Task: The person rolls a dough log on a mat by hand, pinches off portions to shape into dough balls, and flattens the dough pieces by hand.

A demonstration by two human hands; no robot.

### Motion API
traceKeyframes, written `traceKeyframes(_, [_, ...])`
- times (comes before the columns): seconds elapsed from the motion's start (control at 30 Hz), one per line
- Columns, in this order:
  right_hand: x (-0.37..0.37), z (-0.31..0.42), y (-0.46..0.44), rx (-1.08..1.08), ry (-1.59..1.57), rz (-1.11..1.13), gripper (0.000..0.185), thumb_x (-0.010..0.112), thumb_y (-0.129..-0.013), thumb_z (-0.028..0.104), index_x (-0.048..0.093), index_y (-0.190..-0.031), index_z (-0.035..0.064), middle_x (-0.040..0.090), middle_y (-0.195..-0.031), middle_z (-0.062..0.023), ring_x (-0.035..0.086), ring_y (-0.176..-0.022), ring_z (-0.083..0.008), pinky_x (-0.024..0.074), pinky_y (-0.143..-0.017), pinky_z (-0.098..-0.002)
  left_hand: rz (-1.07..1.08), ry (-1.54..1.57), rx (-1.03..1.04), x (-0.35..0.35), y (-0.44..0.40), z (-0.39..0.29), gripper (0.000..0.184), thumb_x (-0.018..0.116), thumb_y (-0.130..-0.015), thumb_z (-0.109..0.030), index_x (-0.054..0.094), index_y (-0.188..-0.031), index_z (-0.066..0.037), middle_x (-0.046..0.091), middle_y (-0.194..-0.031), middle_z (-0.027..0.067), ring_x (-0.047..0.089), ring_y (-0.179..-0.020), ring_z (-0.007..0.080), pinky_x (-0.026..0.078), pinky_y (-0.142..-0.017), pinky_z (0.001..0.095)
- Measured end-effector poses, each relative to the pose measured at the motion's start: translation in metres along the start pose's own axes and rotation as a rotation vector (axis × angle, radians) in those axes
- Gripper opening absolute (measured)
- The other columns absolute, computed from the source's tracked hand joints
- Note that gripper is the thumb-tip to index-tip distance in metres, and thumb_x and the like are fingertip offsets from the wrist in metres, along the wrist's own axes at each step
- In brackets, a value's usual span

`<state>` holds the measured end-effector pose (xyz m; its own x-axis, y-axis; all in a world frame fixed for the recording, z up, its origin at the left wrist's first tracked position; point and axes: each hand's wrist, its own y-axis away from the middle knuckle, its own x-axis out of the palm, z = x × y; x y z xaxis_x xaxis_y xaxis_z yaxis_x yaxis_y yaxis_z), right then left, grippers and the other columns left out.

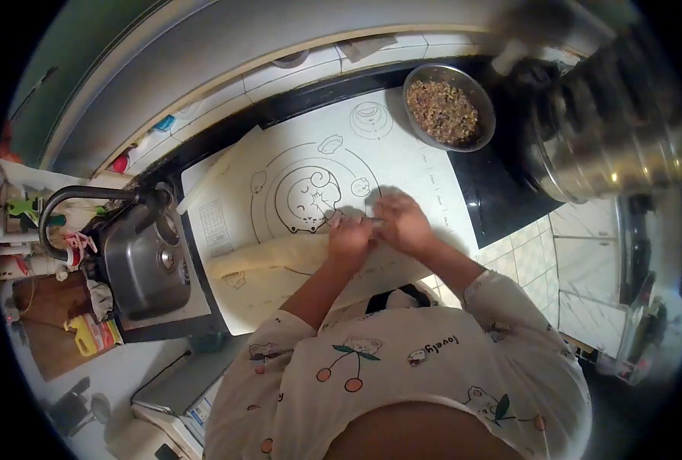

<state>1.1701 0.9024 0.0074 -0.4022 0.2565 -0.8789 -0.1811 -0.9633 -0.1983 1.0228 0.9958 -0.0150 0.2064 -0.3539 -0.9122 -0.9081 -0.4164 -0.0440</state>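
A long pale roll of dough (272, 254) lies across the near part of a white printed mat (417, 165). My left hand (350, 239) is at the roll's right end, its fingers bent and closed on the dough. Right beside it, my right hand (402, 221) has its fingers pinched together at that same end. The fingertips of both hands nearly meet, and the bit of dough between them is mostly hidden.
A metal bowl (482, 126) of chopped filling stands at the mat's far right corner. Beyond it rises a large ribbed metal pot (609, 126). To the left are a steel sink (138, 264) and black faucet (88, 193). A pale stick-like thing (216, 170) lies along the mat's left edge.
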Motion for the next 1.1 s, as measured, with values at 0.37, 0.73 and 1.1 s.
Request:
traceKeyframes(0.37, [0.001, 0.032, 0.008, 0.420, -0.238, 0.375, 0.029, 0.067, -0.074, 0.024, 0.063, -0.095, 0.0044, 0.063, -0.084, -0.0182, 0.061, -0.081, -0.0351, 0.0483, -0.072, -0.0432, -0.072, -0.090, 0.131, 0.013, 0.014, -0.001, 0.023, 0.063, -0.074, -0.019, 0.056, -0.092, -0.006, 0.057, -0.086, 0.0078, 0.057, -0.086, 0.0252, 0.035, -0.096, 0.0472])
traceKeyframes(0.73, [0.012, 0.028, 0.028, 0.283, -0.199, 0.404, 0.020, 0.060, -0.077, 0.020, 0.061, -0.086, 0.0027, 0.062, -0.081, -0.0193, 0.060, -0.079, -0.0374, 0.0470, -0.072, -0.0462, 0.019, -0.193, 0.358, 0.023, 0.005, 0.010, 0.011, 0.052, -0.078, -0.017, 0.057, -0.081, -0.008, 0.056, -0.073, 0.0088, 0.055, -0.079, 0.0258, 0.037, -0.091, 0.0470])
traceKeyframes(1.1, [-0.073, 0.044, 0.034, 0.500, -1.112, 0.241, 0.029, 0.051, -0.094, 0.020, 0.054, -0.116, 0.0024, 0.061, -0.096, -0.0017, 0.053, -0.087, -0.0095, 0.0440, -0.077, -0.0261, 0.252, -0.098, 0.015, -0.018, -0.013, -0.005, 0.047, 0.066, -0.072, -0.025, 0.053, -0.112, -0.003, 0.058, -0.098, 0.0149, 0.053, -0.100, 0.0314, 0.037, -0.091, 0.0460])
